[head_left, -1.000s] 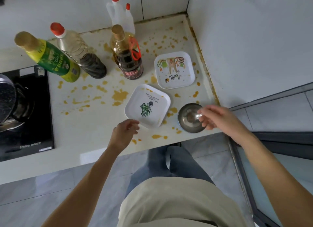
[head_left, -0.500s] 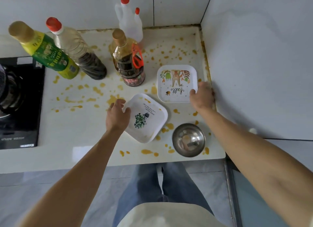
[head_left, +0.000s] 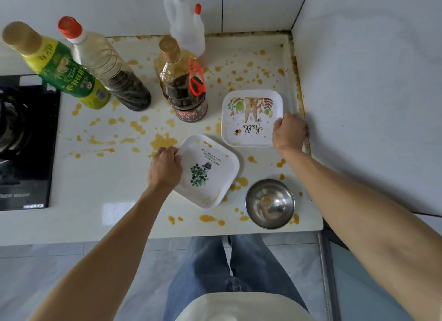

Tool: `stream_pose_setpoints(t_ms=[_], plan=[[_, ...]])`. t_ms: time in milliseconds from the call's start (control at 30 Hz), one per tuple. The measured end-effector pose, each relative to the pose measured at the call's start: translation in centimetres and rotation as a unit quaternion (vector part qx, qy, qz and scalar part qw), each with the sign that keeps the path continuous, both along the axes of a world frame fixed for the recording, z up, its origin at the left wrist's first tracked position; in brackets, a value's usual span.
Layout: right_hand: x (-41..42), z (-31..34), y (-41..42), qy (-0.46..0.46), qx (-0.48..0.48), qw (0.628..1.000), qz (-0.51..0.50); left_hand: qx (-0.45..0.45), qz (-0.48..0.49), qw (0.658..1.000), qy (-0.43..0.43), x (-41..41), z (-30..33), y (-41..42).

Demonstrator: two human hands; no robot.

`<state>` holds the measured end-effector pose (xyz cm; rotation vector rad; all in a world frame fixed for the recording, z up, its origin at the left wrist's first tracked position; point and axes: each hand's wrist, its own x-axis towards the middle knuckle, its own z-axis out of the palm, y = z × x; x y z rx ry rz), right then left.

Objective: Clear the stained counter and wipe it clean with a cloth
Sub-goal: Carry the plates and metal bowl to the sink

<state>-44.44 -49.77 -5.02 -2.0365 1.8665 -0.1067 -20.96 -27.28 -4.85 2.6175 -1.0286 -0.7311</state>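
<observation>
A white counter [head_left: 100, 177] is spattered with yellow-brown stains. Two square white plates lie on it. The near one, printed with a green plant [head_left: 210, 174], is gripped at its left edge by my left hand [head_left: 165, 170]. The far one, printed with a rabbit and "hello" [head_left: 251, 119], is gripped at its lower right corner by my right hand [head_left: 289, 132]. A small steel bowl [head_left: 269, 204] sits by the front edge, below the right arm. No cloth is in view.
Several bottles stand at the back: a green-labelled oil bottle [head_left: 62, 69], a red-capped dark sauce bottle [head_left: 107, 69], a brown soy bottle [head_left: 184, 90] and a clear jug [head_left: 185, 26]. A black stove [head_left: 26, 141] is at left. Tiled walls close the back and right.
My right hand left the steel bowl and moved up to the far plate's corner. My left hand moved from the near plate's front onto its left edge and closed on it.
</observation>
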Motion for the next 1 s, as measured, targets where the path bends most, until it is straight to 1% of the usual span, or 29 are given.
stream_pose_setpoints(t_ms=[167,233,433,533,667,867,1000], plan=[[0.3,0.8,0.5,-0.086,0.030,0.994,-0.053,-0.017,0.006,0.999,0.027,-0.6,1.0,1.2],[0.1,1.0,0.7,-0.118,0.039,0.991,-0.054,-0.029,0.023,0.998,0.047,-0.8,1.5,1.7],[-1.1,2.4,2.2,-0.154,0.052,0.985,-0.053,-0.064,0.091,0.990,0.088,-0.5,3.6,3.1],[-1.9,3.7,3.5,-0.219,0.081,0.970,-0.070,-0.095,0.111,0.984,0.104,-0.6,5.3,2.5],[-2.2,6.3,6.3,-0.263,0.090,0.958,-0.068,-0.133,0.118,0.976,0.124,-2.0,7.5,-0.1],[-3.4,8.0,10.3,-0.332,0.152,0.927,-0.085,-0.167,0.093,0.974,0.120,-4.9,9.1,-2.5],[-3.8,8.6,11.9,-0.348,0.163,0.920,-0.080,-0.183,0.088,0.970,0.133,-6.7,9.6,-2.9]])
